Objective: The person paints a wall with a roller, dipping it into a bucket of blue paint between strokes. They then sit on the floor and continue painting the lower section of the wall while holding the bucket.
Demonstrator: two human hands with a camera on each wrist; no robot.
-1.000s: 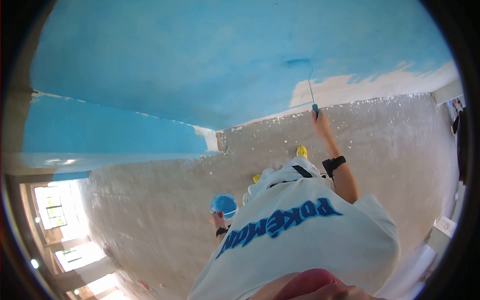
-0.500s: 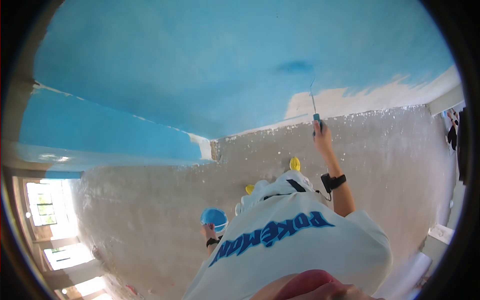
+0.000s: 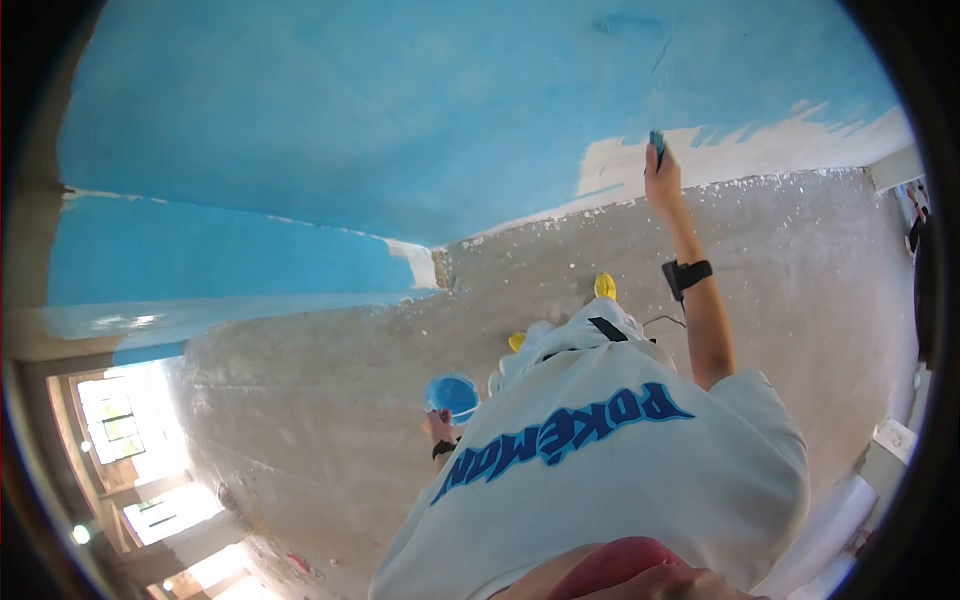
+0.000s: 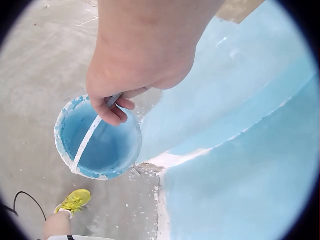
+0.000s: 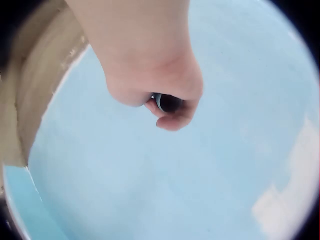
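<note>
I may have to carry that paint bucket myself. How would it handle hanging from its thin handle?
The bucket hangs from a thin bail hooked over the left hand fingers, so it probably swings freely. It looks small and carried by a few fingers, so likely light. Blue paint coats its inside and rim, so a tilt might spill, and the rim may be slippery.

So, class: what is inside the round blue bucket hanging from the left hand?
The round blue bucket shows blue-coated walls and bottom; its white handle, gripped by the left hand, crosses and hides a strip.
</note>
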